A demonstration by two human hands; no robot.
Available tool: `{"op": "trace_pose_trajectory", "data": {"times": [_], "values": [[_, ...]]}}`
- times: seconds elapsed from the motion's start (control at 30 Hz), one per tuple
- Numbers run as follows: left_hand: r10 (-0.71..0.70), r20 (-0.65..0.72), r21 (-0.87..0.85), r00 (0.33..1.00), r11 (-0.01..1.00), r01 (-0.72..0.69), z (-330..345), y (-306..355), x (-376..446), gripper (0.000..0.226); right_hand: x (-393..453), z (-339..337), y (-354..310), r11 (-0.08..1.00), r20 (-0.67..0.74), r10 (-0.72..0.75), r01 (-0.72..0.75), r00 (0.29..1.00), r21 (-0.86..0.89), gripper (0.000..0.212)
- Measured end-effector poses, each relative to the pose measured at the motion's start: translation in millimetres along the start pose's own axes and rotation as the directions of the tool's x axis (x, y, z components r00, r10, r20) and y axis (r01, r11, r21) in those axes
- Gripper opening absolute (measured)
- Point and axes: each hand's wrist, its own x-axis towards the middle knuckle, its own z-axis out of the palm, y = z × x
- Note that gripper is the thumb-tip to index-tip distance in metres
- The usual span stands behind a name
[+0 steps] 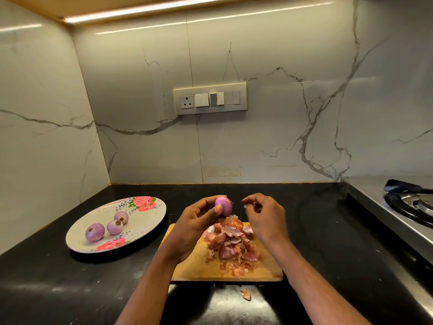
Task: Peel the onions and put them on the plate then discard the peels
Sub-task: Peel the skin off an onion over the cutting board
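Note:
My left hand (195,222) grips a purple peeled onion (224,205) above the wooden cutting board (201,266). Just right of it, my right hand (264,215) pinches a small scrap of peel (249,204) between its fingertips. A heap of reddish onion peels (230,242) lies on the board under both hands. To the left, a floral plate (143,221) carries three peeled onions (95,232) (115,226) (121,217).
The black countertop (70,285) meets marble walls at the back and left. A steel gas stove (412,207) stands at the right edge. One loose peel (246,295) lies on the counter in front of the board. A switch panel (209,99) is on the back wall.

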Motion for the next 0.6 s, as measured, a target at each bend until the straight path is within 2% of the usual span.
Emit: {"op": "trace_pose_trajectory", "data": {"times": [0.13,0.2,0.27,0.47,0.6], "values": [[0.002,-0.076,0.005,0.997,1.0,-0.002,-7.6,-1.9,3.1,0.041,0.9,-11.3,7.0,0.997,0.238,-0.013,0.031,0.971,-0.074,0.016],[0.008,-0.077,0.019,0.997,1.0,-0.006,-7.9,-2.6,3.3,0.044,-2.1,-9.3,1.4,0.996,0.3,-0.048,0.068,0.953,-0.058,0.019],[0.019,-0.059,0.029,0.998,0.999,-0.017,-6.7,-3.5,3.4,0.045,-3.0,-5.8,-4.2,0.995,0.305,-0.086,0.1,0.949,-0.029,0.021],[0.051,-0.077,0.162,0.996,0.986,-0.038,-8.1,-7.1,4.9,0.044,-3.6,-10.1,-8.7,0.976,0.186,-0.208,0.193,0.96,0.097,0.022],[0.081,-0.067,0.206,0.994,0.976,-0.065,-4.1,-6.3,3.7,0.043,-5.6,-9.2,-9.0,0.968,0.169,-0.25,0.241,0.953,0.069,0.023]]}}
